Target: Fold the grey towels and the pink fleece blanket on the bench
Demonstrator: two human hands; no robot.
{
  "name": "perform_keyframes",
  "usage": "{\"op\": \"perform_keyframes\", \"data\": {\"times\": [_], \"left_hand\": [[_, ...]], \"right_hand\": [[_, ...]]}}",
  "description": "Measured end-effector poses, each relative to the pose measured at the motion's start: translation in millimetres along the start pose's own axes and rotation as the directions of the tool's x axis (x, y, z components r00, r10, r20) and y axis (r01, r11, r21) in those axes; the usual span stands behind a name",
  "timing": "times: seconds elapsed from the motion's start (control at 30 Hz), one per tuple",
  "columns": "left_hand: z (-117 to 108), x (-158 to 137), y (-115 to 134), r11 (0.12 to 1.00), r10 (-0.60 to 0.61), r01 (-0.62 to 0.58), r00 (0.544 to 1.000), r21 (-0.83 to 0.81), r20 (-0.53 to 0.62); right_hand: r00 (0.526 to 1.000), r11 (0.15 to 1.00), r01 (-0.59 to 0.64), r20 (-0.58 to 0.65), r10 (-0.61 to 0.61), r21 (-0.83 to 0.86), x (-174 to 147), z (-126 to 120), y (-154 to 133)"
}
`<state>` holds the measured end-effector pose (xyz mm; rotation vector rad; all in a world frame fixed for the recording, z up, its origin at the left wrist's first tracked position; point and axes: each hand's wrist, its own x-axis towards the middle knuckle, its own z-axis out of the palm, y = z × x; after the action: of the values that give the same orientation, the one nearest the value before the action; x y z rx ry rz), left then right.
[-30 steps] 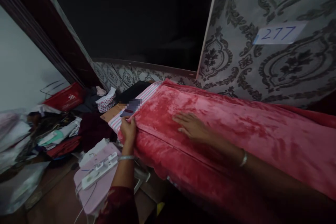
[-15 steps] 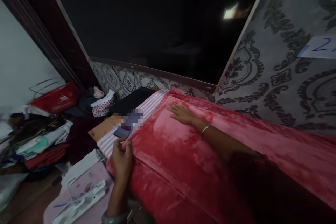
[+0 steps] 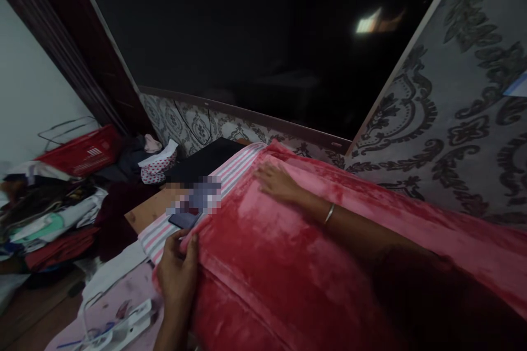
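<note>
A plush red-and-pink blanket [image 3: 255, 263] lies folded in layers across the surface before me. My right hand [image 3: 278, 182] rests flat on its upper pink part, palm down, fingers stretched and slightly blurred. At the blanket's left edge, my left hand [image 3: 178, 266] has its thumb on top and fingers curled against the border, pinching it. Under the blanket a pink, grey and white striped cloth [image 3: 241, 166] shows along the left side. A dark phone [image 3: 181, 220] lies on that cloth just beyond my left fingertips, partly next to a pixelated patch.
A large dark screen [image 3: 230, 38] hangs on the patterned wall [image 3: 465, 126]. To the left are a red basket [image 3: 82, 151], heaped clothes [image 3: 61, 230] and a brown board [image 3: 152, 208]. A white power strip [image 3: 127, 329] lies on a low pink table [image 3: 111, 290].
My right hand has slid slightly left over the blanket. My left hand stays at the blanket's edge. The head view has shifted a little.
</note>
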<state>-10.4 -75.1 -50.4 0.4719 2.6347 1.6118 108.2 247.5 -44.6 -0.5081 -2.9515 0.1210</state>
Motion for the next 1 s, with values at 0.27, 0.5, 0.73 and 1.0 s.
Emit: {"op": "perform_keyframes", "data": {"times": [0.27, 0.5, 0.73, 1.0], "left_hand": [[0, 0, 3, 0.998, 0.002, -0.002, 1.000, 0.065, -0.010], [1, 3, 2, 0.987, 0.004, -0.004, 1.000, 0.161, -0.001], [1, 5, 6, 0.983, 0.054, -0.051, 0.999, 0.178, -0.010], [3, 3, 10, 0.979, 0.146, -0.141, 0.989, 0.148, -0.024]], "right_hand": [[0.978, 0.981, -0.193, 0.086, 0.191, 0.007, 35, -8, 10], [0.992, 0.989, -0.103, 0.081, 0.094, 0.110, -76, -17, 18], [0.958, 0.962, -0.267, 0.095, 0.272, -0.057, -180, -25, 100], [0.819, 0.812, -0.573, -0.103, 0.564, -0.107, -174, -37, 60]]}}
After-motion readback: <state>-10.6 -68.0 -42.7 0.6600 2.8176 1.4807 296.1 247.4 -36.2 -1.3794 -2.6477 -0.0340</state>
